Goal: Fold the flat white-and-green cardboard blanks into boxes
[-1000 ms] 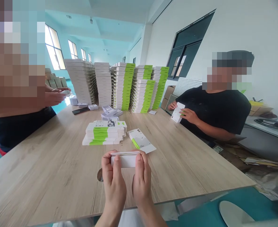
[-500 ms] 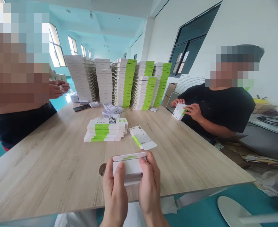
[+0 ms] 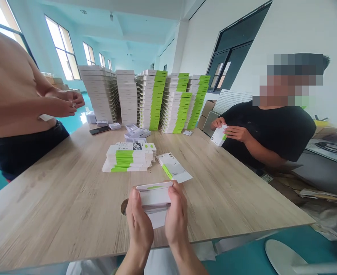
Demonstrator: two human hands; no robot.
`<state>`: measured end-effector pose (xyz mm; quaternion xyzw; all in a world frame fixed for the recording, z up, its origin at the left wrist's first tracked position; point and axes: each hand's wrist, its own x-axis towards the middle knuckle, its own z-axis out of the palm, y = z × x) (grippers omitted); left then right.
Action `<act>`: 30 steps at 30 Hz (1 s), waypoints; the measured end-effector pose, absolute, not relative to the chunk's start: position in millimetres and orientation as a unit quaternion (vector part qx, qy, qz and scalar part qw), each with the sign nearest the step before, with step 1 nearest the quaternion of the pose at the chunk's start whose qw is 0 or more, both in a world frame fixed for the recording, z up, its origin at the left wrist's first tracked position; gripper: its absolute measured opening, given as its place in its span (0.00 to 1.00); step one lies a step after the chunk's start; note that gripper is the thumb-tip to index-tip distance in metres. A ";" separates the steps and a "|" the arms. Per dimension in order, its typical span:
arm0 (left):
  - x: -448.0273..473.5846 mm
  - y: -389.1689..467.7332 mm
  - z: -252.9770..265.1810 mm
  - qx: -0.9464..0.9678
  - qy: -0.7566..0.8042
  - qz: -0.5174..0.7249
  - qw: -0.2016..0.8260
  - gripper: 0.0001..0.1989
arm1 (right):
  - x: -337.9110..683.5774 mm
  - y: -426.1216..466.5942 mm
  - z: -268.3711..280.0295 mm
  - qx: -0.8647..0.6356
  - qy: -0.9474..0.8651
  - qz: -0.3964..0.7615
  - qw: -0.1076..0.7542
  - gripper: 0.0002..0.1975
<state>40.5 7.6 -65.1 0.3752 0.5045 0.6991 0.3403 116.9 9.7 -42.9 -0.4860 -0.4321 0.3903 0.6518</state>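
Note:
Near the front edge of the table I hold a small white cardboard box (image 3: 153,196) between both hands. A green-marked hanging tab runs along its far edge, and a white flap sticks out open at the side towards me. My left hand (image 3: 139,219) is closed around the left side, thumb on top near the corner. On the right side my right hand (image 3: 176,215) grips in the same way. What is inside the box cannot be seen. Beyond my hands lies a flattened white and green carton (image 3: 174,168), beside a pile of flat cartons (image 3: 128,158).
Tall stacks of white and green boxes (image 3: 152,101) stand at the table's far end. Nearer are white trays (image 3: 136,131) and a phone (image 3: 99,130). A person (image 3: 268,130) at right holds a box (image 3: 219,135); another person (image 3: 19,88) stands at left. A round hole (image 3: 124,206) is in the tabletop.
The box has tilted, and its near flap now stands open below. My thumbs have shifted outward to its sides. The person at left has leaned or moved slightly; the view has shifted a little.

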 end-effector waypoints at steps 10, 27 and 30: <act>45.1 27.3 -93.3 0.375 0.470 0.707 0.373 0.36 | 116.9 22.2 -64.1 -0.509 -0.403 0.382 0.658 0.12; 47.7 20.0 -62.4 0.369 0.524 0.674 0.368 0.10 | 107.7 24.1 -69.0 -0.549 -0.397 0.266 0.686 0.15; 52.0 23.2 -60.1 0.354 0.528 0.680 0.365 0.09 | 107.1 22.7 -63.9 -0.548 -0.385 0.284 0.686 0.10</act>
